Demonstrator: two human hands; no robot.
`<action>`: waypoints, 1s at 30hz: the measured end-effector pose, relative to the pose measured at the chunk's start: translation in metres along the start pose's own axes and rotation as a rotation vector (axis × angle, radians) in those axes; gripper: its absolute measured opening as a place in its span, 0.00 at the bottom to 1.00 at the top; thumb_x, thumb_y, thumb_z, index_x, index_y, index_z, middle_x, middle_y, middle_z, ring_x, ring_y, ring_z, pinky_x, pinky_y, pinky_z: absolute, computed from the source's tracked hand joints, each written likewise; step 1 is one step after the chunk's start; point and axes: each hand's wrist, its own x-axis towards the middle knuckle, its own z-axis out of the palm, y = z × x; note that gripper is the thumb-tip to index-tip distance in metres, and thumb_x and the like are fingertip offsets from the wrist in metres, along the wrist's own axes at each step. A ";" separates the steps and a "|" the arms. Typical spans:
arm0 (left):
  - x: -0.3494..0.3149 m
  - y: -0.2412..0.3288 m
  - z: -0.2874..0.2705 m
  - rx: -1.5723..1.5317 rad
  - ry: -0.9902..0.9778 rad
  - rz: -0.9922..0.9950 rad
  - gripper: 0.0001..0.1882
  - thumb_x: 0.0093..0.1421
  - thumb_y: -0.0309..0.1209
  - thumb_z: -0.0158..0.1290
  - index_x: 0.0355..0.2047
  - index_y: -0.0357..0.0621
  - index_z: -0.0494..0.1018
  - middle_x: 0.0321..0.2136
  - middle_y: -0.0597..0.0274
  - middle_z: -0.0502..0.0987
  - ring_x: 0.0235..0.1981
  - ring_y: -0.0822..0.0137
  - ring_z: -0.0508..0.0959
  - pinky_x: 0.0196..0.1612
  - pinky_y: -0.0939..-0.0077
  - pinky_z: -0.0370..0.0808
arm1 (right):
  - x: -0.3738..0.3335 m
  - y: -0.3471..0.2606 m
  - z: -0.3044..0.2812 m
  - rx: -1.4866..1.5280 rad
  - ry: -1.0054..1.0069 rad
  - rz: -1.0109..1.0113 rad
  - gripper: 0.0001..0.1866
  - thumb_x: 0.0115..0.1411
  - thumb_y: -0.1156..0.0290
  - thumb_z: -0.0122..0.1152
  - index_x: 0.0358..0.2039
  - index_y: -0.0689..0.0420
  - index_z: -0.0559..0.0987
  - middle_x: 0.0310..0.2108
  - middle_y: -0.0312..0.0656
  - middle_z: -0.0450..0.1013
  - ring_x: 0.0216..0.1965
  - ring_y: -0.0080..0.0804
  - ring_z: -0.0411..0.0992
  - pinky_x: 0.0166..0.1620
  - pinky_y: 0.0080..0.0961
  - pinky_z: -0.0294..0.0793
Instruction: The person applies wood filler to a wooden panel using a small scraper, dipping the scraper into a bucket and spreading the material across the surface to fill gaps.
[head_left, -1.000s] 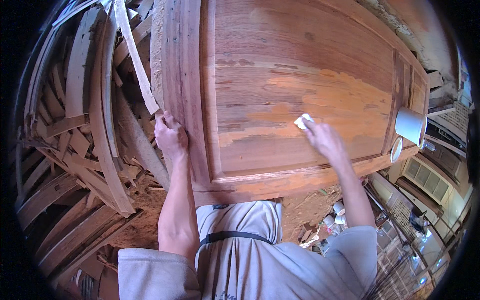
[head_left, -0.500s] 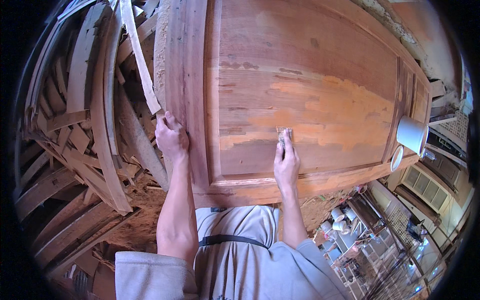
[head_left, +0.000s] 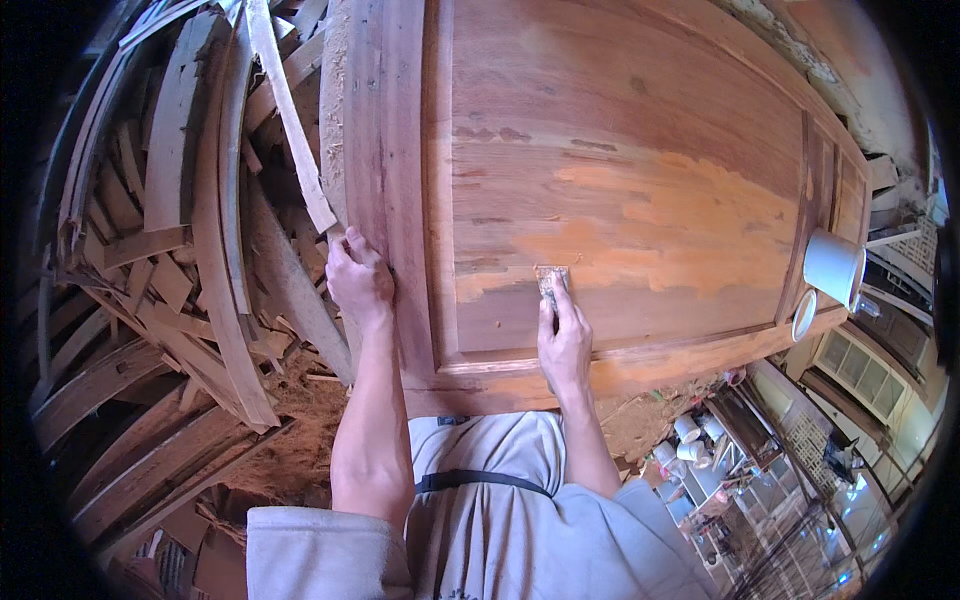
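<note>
A large brown wooden door [head_left: 620, 70] lies in front of me, its recessed panel streaked with orange filler [head_left: 680, 225]. My right hand [head_left: 566, 345] is closed round a small putty scraper [head_left: 552, 273], its square, filler-smeared blade on the panel at the near edge of the orange patch. My left hand [head_left: 362, 280] is closed at the door's left edge. A thin pale wooden strip [head_left: 290, 115] ends at its fingers. Whether the hand grips the strip, the door edge or something else is hidden.
To the left, a heap of offcut boards [head_left: 175, 130] reaches up beside the door. A white tub [head_left: 834, 268] and its round lid [head_left: 804, 315] are at the door's right end. Behind, at lower right, stand several white containers [head_left: 688, 430] among clutter.
My right hand has drawn the scraper leftward and slightly nearer over the panel. The view has shifted a little; my left hand stays at the door's edge.
</note>
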 end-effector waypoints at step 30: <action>0.002 -0.002 -0.001 -0.016 0.005 0.008 0.26 0.69 0.50 0.40 0.36 0.39 0.76 0.34 0.40 0.79 0.38 0.38 0.77 0.42 0.47 0.72 | 0.073 0.045 -0.091 -0.617 -0.424 -0.288 0.21 0.65 0.60 0.56 0.59 0.39 0.74 0.34 0.53 0.77 0.32 0.55 0.78 0.34 0.51 0.78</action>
